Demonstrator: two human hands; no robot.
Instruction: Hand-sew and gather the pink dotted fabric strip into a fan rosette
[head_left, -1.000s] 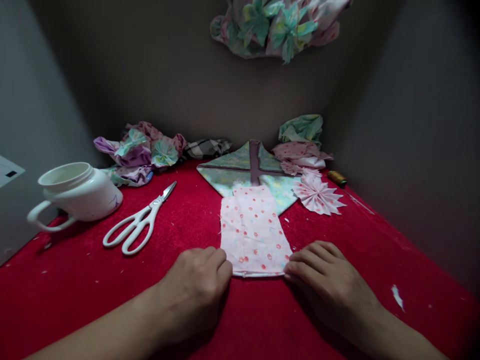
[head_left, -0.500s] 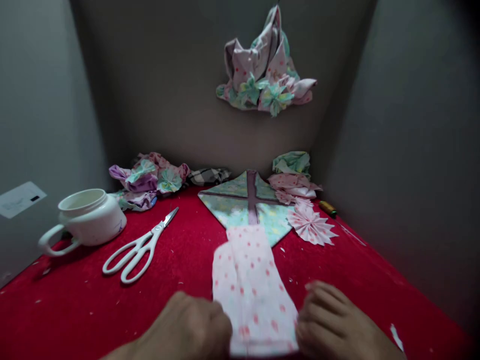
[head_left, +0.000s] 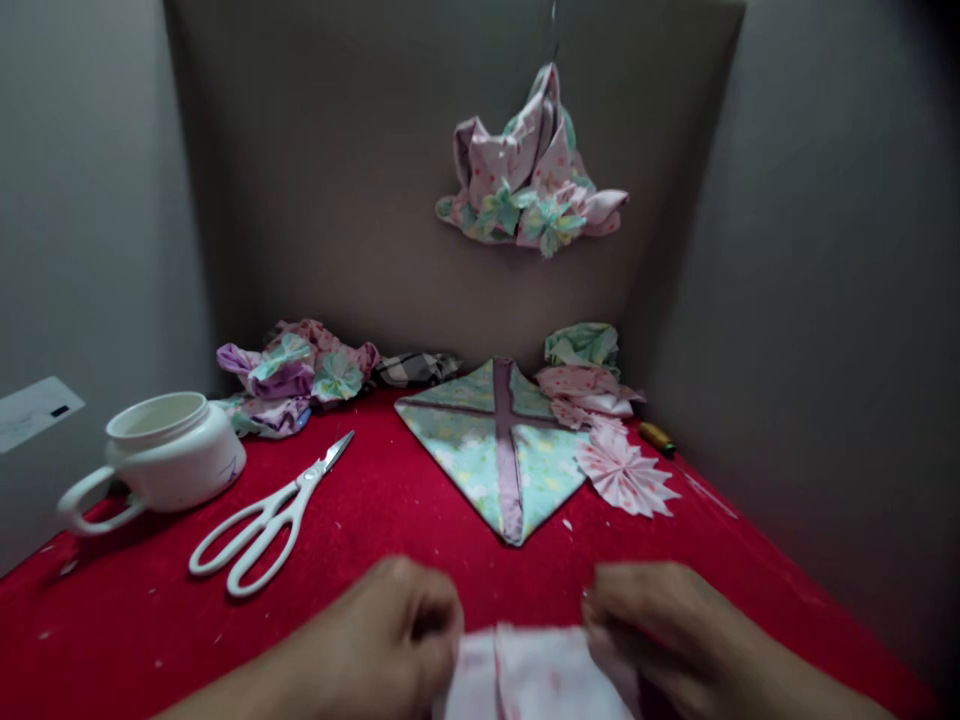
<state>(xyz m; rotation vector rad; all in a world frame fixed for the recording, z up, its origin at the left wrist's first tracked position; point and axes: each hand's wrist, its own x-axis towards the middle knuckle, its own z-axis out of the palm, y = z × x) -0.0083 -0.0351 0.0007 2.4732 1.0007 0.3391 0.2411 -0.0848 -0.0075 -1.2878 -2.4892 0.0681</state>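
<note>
A pink-dotted white cloth (head_left: pixel 551 675) lies at the bottom centre, its near part cut off by the frame. My left hand (head_left: pixel 397 635) is closed on its left edge, and my right hand (head_left: pixel 660 630) pinches its right side. Both hands are slightly blurred. Beyond them, a mint floral cloth (head_left: pixel 465 450) with mauve strips forming a cross lies flat in a diamond shape. A pleated pink fabric flower (head_left: pixel 626 470) touches the right side of that diamond. White-handled scissors (head_left: pixel 262 530) rest to the left, blades pointing away.
A white mug (head_left: pixel 176 460) stands at far left. Crumpled fabric pieces (head_left: pixel 300 375) are heaped at back left, with more folded cloth (head_left: pixel 585 385) at back right beside a yellow-handled tool (head_left: pixel 657 438). A fabric piece with flowers (head_left: pixel 525 180) hangs above the red surface (head_left: pixel 360 510).
The dotted cloth has moved toward me, off the lower part of the mint diamond, with both hands at its sides. The view has tilted slightly upward.
</note>
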